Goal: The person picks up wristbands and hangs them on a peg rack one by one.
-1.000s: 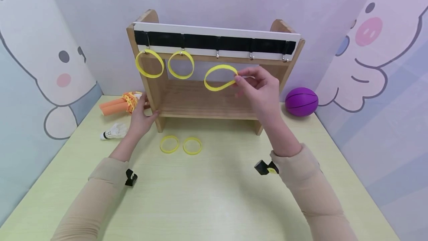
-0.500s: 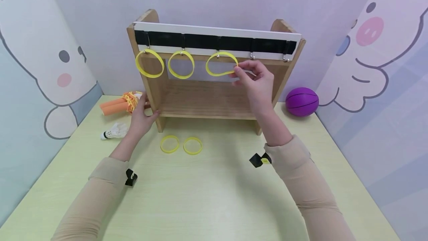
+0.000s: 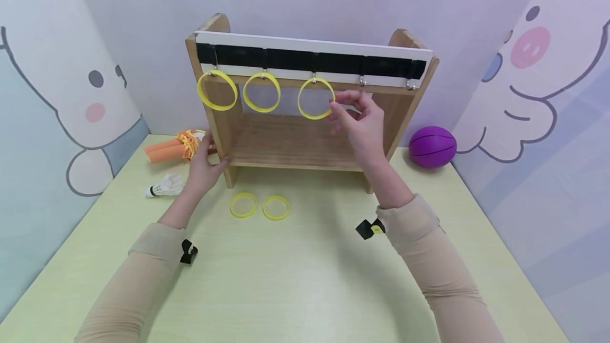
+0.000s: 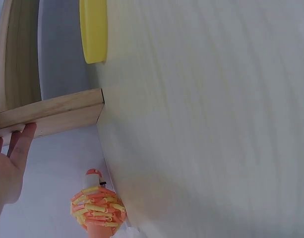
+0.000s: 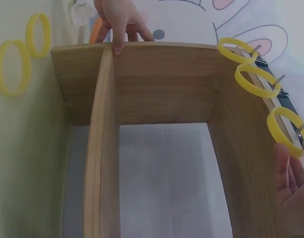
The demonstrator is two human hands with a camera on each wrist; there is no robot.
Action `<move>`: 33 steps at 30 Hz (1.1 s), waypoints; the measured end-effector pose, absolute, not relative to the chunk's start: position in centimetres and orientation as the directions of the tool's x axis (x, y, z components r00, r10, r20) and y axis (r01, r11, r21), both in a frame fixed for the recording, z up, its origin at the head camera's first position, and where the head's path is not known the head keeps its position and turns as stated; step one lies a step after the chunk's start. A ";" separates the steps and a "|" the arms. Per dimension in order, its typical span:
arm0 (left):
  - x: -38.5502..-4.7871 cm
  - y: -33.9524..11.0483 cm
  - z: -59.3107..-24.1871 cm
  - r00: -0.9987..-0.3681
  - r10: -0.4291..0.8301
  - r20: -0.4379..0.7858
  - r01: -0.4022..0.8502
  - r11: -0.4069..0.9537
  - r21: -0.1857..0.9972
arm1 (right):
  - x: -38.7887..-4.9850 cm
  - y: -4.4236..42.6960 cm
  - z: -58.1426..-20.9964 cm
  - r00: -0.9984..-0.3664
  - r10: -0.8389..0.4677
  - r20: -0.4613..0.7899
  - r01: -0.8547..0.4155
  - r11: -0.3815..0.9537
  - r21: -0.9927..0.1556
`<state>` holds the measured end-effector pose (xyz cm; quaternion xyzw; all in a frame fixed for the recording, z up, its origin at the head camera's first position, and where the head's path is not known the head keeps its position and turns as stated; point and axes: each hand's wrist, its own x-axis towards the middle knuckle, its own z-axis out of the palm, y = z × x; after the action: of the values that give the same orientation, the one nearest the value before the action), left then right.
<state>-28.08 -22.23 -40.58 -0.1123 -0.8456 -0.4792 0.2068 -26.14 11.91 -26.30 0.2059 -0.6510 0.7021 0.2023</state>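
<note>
At the third hook (image 3: 314,79) from the left, the right hand (image 3: 364,126) pinches the right edge of a yellow ring (image 3: 312,117). In the right wrist view, the fingertips of the right hand (image 5: 295,191) meet the lower edge of that ring (image 5: 274,130), and the hook passes through its top. The left hand (image 3: 202,171) grips the left side panel of the wooden shelf (image 3: 295,139), its thumb at the front edge. In the left wrist view the left hand (image 4: 8,176) holds that panel (image 4: 67,113). Yellow rings (image 3: 216,107) (image 3: 261,110) hang from the first two hooks.
Two yellow rings (image 3: 243,216) (image 3: 276,218) lie on the table before the shelf. An orange bundle (image 3: 167,151) and a shuttlecock (image 3: 165,186) lie at the left, a purple ball (image 3: 432,147) at the right. Two right-hand hooks (image 3: 362,81) (image 3: 410,85) hold nothing.
The right hand has raised the ring to the third hook, then lowered slightly; the ring has gone from squeezed and tilted to round and hanging. The left hand stays on the shelf.
</note>
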 end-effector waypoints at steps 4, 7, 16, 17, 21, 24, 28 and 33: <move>-28.2 -22.2 -40.6 -0.889 -0.008 0.458 0.389 0.515 0.764 | -25.7 12.4 -26.4 -0.815 -0.013 0.579 -0.579 -0.007 -0.815; -28.2 -22.2 -40.6 -0.889 -0.009 0.458 0.388 0.516 0.764 | -25.1 12.9 -26.5 -0.802 -0.037 0.596 -0.597 0.054 -0.800; -28.1 -22.2 -40.5 -0.883 -0.011 0.469 0.395 0.522 0.756 | -23.5 13.5 -27.4 -0.785 -0.142 0.603 -0.619 0.204 -0.758; -28.0 -22.2 -40.6 -0.885 -0.010 0.466 0.394 0.519 0.759 | -23.4 13.5 -27.6 -0.786 -0.155 0.598 -0.618 0.228 -0.753; -28.0 -22.2 -40.6 -0.889 -0.012 0.458 0.388 0.511 0.767 | -23.3 13.7 -28.8 -0.787 -0.216 0.578 -0.617 0.297 -0.729; -28.1 -22.1 -40.5 -0.891 -0.013 0.454 0.385 0.508 0.770 | -23.4 13.7 -29.8 -0.773 -0.265 0.577 -0.635 0.327 -0.700; -28.0 -22.1 -40.4 -0.892 -0.015 0.451 0.383 0.506 0.773 | -23.8 13.6 -31.3 -0.724 -0.347 0.596 -0.690 0.354 -0.631; -28.0 -22.1 -40.5 -0.888 -0.012 0.459 0.390 0.509 0.767 | -24.4 13.1 -33.4 -0.675 -0.453 0.582 -0.737 0.392 -0.550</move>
<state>-28.00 -22.11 -40.50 -0.1118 -0.8434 -0.4826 0.2083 -24.39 13.09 -33.41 0.3646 -0.8163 0.4138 0.1716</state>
